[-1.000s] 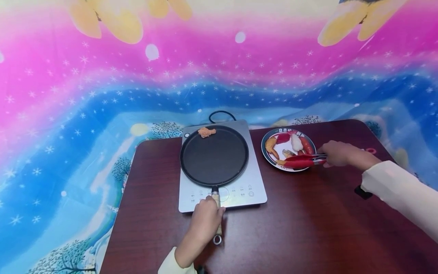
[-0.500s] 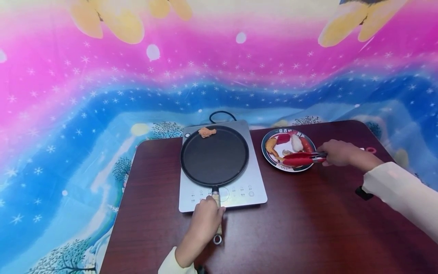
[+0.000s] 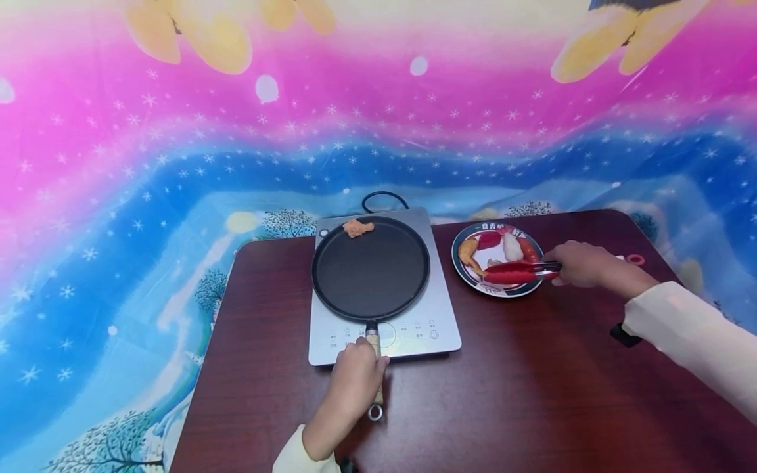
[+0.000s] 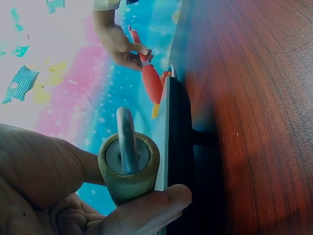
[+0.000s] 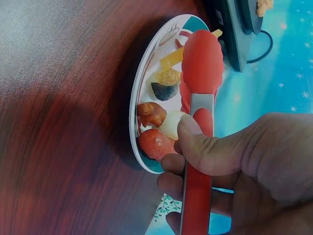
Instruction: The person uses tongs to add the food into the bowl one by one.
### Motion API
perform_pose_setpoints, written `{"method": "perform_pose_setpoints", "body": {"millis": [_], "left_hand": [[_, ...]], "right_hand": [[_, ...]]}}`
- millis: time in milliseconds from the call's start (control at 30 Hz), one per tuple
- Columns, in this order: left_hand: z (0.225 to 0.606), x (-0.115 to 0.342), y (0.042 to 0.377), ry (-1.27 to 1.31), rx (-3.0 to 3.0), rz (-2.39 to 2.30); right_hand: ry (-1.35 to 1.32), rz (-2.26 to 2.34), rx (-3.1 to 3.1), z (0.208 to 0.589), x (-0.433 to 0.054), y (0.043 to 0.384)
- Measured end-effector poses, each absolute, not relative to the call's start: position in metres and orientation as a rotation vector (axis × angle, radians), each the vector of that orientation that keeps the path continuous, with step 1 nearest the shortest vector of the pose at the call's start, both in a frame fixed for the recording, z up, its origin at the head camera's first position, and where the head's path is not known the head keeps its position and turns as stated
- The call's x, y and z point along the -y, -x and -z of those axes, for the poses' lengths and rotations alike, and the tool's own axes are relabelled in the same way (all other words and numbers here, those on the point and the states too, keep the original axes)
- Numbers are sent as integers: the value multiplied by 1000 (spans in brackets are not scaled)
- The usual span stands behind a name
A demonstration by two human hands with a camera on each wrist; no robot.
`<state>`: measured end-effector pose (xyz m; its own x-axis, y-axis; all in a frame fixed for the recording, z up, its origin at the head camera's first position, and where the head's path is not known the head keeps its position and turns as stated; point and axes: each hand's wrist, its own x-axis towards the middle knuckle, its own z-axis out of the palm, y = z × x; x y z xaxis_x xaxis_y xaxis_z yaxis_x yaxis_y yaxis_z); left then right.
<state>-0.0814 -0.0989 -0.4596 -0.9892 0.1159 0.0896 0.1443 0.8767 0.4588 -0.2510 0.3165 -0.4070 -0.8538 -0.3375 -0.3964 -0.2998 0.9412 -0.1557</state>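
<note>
A long handle (image 3: pixel 379 394) is being gripped by the left hand (image 3: pixel 356 369), its fingers being clamped round the wood. The handle is pointing toward the near edge of the desk (image 3: pixel 532 394), and its round black pan (image 3: pixel 371 276) is being borne by a silver cooktop (image 3: pixel 443 315) at the desk's far edge, nearer the far left corner than the far right. An orange-brown piece (image 3: pixel 357 228) is lying inside the pan by its far left rim.

Red tongs (image 3: pixel 511 272) are being held by the right hand (image 3: pixel 576 263), its fingers being curled round them with the thumb pressed on one arm. Their head is being held over the near part of a plate (image 3: pixel 492 254), pointing toward the left edge; whether food is being pinched between their tips cannot be told.

The plate is resting right of the cooktop, toward the far right corner. On it a curved yellow-brown piece (image 3: pixel 468 253), a red piece (image 3: pixel 489 239) and a white piece (image 3: pixel 512 248) are being displayed.
</note>
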Motion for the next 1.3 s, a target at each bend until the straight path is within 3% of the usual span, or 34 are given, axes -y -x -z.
{"method": "perform_pose_setpoints", "body": {"millis": [1300], "left_hand": [[458, 96, 82, 143, 3030, 736]], "right_hand": [[573, -108, -2951, 407, -292, 238]]}}
